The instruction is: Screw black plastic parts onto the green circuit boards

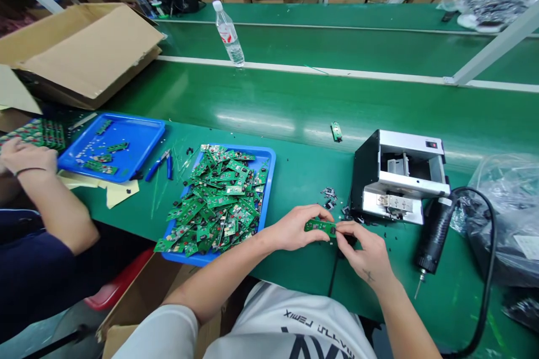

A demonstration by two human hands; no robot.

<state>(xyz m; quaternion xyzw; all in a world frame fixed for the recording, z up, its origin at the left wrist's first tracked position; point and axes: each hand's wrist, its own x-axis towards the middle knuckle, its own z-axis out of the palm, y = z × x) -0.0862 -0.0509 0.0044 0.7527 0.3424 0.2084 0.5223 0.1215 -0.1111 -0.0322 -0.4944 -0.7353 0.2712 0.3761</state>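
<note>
Holding one green circuit board

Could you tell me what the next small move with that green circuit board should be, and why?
Probably set the green circuit board into the nearby blue tray: your left hand and right hand hold only that board, and similar boards already lie heaped in the tray.
</note>
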